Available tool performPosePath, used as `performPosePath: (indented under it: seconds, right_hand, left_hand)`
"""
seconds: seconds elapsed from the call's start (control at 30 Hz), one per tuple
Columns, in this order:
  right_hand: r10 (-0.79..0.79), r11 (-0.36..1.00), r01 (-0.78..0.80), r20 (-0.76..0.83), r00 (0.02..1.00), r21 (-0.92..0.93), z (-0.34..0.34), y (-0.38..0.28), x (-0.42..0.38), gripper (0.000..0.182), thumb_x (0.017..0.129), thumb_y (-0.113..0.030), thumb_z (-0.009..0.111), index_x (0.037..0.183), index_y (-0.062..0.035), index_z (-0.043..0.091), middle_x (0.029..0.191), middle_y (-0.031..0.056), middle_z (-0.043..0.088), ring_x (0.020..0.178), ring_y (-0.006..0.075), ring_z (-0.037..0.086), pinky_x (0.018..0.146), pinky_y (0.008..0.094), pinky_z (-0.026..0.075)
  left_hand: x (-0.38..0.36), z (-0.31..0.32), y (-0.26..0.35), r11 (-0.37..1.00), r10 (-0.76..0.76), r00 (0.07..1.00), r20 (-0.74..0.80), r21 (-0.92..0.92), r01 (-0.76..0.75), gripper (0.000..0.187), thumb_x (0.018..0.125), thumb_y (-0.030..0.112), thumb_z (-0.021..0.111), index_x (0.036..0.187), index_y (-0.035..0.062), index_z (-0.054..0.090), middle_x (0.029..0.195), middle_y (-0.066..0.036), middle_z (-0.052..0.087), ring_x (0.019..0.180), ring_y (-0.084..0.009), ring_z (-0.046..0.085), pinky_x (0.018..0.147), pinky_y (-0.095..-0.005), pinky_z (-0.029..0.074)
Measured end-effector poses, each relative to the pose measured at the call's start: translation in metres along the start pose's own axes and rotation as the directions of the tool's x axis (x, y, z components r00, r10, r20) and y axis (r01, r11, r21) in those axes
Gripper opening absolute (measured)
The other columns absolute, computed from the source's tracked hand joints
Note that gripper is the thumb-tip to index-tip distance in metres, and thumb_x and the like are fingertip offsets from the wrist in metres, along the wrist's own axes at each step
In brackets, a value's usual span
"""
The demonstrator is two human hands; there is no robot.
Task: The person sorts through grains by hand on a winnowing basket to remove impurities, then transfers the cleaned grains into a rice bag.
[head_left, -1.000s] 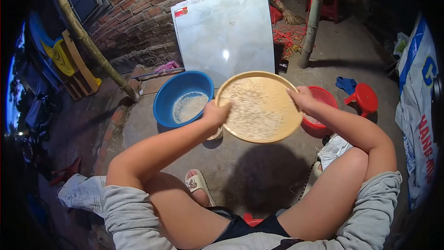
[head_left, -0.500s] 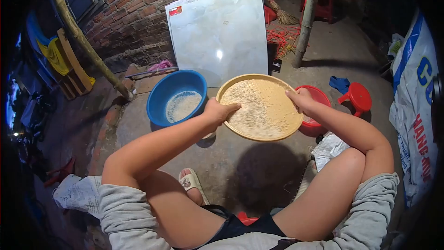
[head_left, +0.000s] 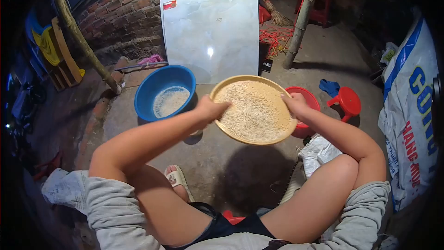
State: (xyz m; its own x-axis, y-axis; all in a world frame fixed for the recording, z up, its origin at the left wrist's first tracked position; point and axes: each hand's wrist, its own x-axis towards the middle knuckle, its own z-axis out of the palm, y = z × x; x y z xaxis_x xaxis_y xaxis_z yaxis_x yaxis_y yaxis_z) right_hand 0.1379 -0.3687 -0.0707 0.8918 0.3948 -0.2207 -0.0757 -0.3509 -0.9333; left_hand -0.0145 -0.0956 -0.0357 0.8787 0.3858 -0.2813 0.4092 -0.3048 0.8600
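A round, yellowish sieve tray (head_left: 252,141) is held up off the floor between my two hands. Pale grains that look like rice (head_left: 252,118) are spread over its surface. My left hand (head_left: 213,109) is closed on the left rim, thumb over the edge. On the right rim, my right hand (head_left: 296,104) grips with the thumb on top; its other fingers are hidden under the tray. To the left stands a blue basin (head_left: 142,93) with pale grains at its bottom. A red basin (head_left: 309,96) sits behind my right hand, partly covered by it.
A pale glossy panel (head_left: 210,28) leans upright behind the basins. A small red stool (head_left: 350,102) and a blue cloth (head_left: 329,86) are at the right, near a large printed sack (head_left: 409,111). Wooden poles (head_left: 303,23) rise on both sides. A white sack (head_left: 320,150) lies by my right knee.
The grains have shifted and spread more widely across the tray. Both hands keep their hold on its rim. The whole view has moved slightly, so surroundings appear further left.
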Motion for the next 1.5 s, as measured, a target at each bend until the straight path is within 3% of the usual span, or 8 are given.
performPosePath:
  seconds: [0.17,0.43,0.63,0.7,0.93,1.1,1.33,1.5]
  right_hand:
    - [-0.329,0.903,0.349,0.120,0.937,-0.251,0.049,-0.045,-0.054,0.084,0.060,-0.030,0.085,0.111,0.0119,0.034,0.099,0.0202,0.055,0.094,0.0260,0.058,0.076,0.0362,0.050]
    - [0.150,0.982,-0.151,0.017,0.989,0.115,-0.024,0.011,0.000,0.028,0.087,-0.022,0.057,0.092,0.0049,0.062,0.079,0.0142,0.067,0.067,0.0198,0.066,0.058,0.0299,0.052]
    - [-0.442,0.896,0.414,0.232,0.867,0.162,0.034,-0.040,-0.053,0.051,0.069,-0.018,0.079,0.107,0.0039,0.054,0.091,0.0103,0.063,0.082,0.0173,0.062,0.069,0.0274,0.051]
    - [-0.124,0.958,0.156,0.143,0.982,-0.240,0.044,-0.047,-0.060,0.070,0.067,-0.010,0.080,0.121,0.0047,0.038,0.114,0.0115,0.053,0.111,0.0153,0.049,0.082,0.0318,0.047]
    - [0.212,0.967,-0.215,0.030,0.977,0.138,-0.024,0.015,0.013,0.030,0.088,-0.023,0.058,0.098,0.0039,0.063,0.077,0.0104,0.067,0.067,0.0172,0.066,0.059,0.0291,0.053]
    - [-0.460,0.876,0.469,-0.095,0.883,0.114,0.051,-0.027,-0.034,0.037,0.067,-0.017,0.080,0.090,0.0046,0.060,0.077,0.0093,0.064,0.063,0.0109,0.059,0.054,0.0269,0.050]
    - [0.226,0.971,-0.228,0.034,0.974,0.071,-0.004,-0.017,-0.006,0.030,0.091,-0.023,0.054,0.099,0.0044,0.061,0.086,0.0117,0.067,0.072,0.0178,0.066,0.060,0.0301,0.053]
    - [0.005,0.982,-0.026,0.109,0.994,0.185,0.027,-0.023,-0.022,0.020,0.087,-0.016,0.060,0.093,0.0030,0.062,0.079,0.0127,0.065,0.066,0.0185,0.064,0.056,0.0316,0.052]
  left_hand:
    - [0.030,-0.072,-0.003,0.999,0.002,0.988,-0.157,-0.054,-0.011,0.040,0.089,0.033,0.058,0.096,-0.0063,0.055,0.079,-0.015,0.065,0.065,-0.0199,0.065,0.056,-0.0331,0.053]
    - [-0.034,0.014,0.030,0.987,-0.023,0.996,0.088,-0.154,0.037,0.041,0.077,0.023,0.073,0.107,-0.0021,0.059,0.083,-0.010,0.065,0.064,-0.0154,0.061,0.055,-0.0274,0.049]
    - [0.035,-0.060,0.003,0.973,-0.033,0.999,-0.001,-0.231,0.032,0.031,0.091,0.025,0.053,0.101,-0.0029,0.060,0.080,-0.015,0.066,0.064,-0.0215,0.066,0.058,-0.0326,0.055]
    - [0.035,-0.061,-0.007,0.979,-0.032,0.999,-0.014,-0.202,0.029,0.033,0.089,0.027,0.058,0.098,-0.0038,0.060,0.078,-0.014,0.066,0.064,-0.0199,0.065,0.056,-0.0326,0.054]
    - [-0.023,0.014,0.040,0.993,-0.102,0.995,0.006,0.063,0.101,0.043,0.076,0.029,0.074,0.104,-0.0010,0.061,0.077,-0.011,0.065,0.057,-0.0170,0.060,0.049,-0.0282,0.047]
    - [0.042,-0.056,0.004,0.970,-0.060,0.998,-0.026,-0.238,0.052,0.035,0.089,0.029,0.058,0.099,-0.0049,0.060,0.081,-0.015,0.066,0.065,-0.0221,0.066,0.058,-0.0341,0.055]
    - [0.002,0.007,0.002,0.994,-0.105,0.994,-0.029,-0.018,0.104,0.041,0.076,0.031,0.072,0.100,-0.0006,0.063,0.069,-0.007,0.061,0.046,-0.0129,0.048,0.040,-0.0268,0.036]
    - [0.020,-0.020,-0.003,0.999,-0.038,0.996,-0.077,-0.028,0.036,0.039,0.083,0.029,0.065,0.103,-0.0047,0.060,0.074,-0.014,0.064,0.056,-0.0188,0.062,0.048,-0.0319,0.049]
